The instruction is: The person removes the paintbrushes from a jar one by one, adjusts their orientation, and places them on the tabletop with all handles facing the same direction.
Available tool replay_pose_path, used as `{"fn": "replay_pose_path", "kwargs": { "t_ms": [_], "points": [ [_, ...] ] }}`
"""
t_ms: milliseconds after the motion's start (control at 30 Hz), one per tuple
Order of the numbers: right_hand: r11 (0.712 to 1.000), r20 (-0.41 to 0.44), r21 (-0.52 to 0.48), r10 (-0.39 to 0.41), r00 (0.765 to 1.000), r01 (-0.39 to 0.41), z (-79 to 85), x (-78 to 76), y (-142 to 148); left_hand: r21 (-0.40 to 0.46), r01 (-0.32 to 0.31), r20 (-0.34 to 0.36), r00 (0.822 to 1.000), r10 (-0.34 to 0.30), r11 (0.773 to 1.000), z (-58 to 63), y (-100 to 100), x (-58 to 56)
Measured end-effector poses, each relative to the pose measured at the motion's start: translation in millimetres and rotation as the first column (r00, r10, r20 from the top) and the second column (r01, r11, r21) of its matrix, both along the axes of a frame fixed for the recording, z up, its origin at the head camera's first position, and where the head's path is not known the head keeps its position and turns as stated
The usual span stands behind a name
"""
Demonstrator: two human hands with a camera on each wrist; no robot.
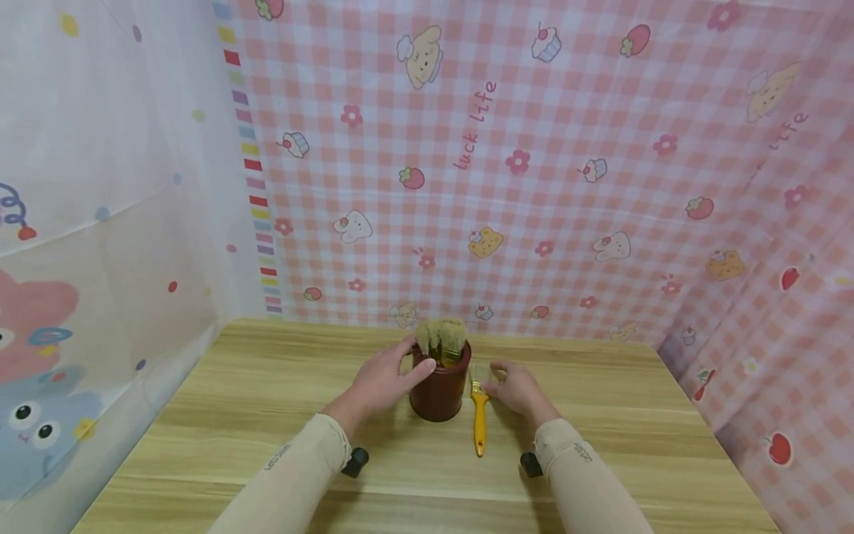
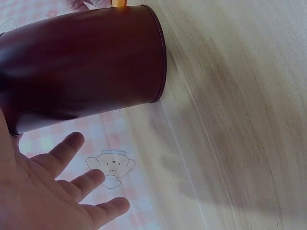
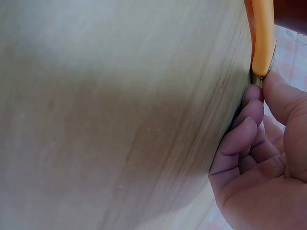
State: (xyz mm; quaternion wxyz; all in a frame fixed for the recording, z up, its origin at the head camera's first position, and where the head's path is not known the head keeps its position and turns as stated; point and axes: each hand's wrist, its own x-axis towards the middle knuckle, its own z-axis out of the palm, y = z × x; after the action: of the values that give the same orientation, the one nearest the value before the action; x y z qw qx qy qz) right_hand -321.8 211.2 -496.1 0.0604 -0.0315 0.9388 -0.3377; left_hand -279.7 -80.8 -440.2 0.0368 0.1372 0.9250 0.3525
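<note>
A dark red-brown cylindrical cup stands upright on the table, with several pale-bristled paintbrushes in it, bristles up. Around its upper left side my left hand holds the rim between thumb and index finger. The other three fingers spread away from the cup in the left wrist view. Just right of the cup, a paintbrush with a yellow-orange handle lies with its bristles away from me. My right hand pinches it near the metal ferrule; the right wrist view shows thumb and fingertips below the orange handle.
The wood-grain table reaches back to a pink checked cloth hanging behind it. A white patterned cloth hangs on the left. Black wrist-mounted pieces sit beside both sleeves.
</note>
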Motion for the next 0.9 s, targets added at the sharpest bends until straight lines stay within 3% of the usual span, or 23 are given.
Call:
{"fn": "replay_pose_path", "kwargs": {
  "t_ms": [333,533,733,900],
  "points": [
    [0.998,0.005,-0.057,-0.027,1.0,0.027,-0.6,2.5,-1,0.018,0.007,0.027,1.0,-0.007,1.0,1.7,-1,1.2],
    [0.993,-0.015,-0.108,-0.043,0.999,0.042,1.7,10.4,1,0.072,0.008,0.064,0.998,-0.013,0.997,0.9,0,0.8],
    [0.983,-0.047,-0.183,-0.031,0.998,0.022,20.2,19.0,2,0.106,0.003,0.084,0.996,-0.011,0.994,-2.2,0,-0.6],
    [0.965,-0.184,-0.26,-0.028,0.982,-0.022,49.1,28.8,1,0.155,0.003,0.109,0.994,-0.02,0.988,-2.3,-1,-0.9]
  ]
}}
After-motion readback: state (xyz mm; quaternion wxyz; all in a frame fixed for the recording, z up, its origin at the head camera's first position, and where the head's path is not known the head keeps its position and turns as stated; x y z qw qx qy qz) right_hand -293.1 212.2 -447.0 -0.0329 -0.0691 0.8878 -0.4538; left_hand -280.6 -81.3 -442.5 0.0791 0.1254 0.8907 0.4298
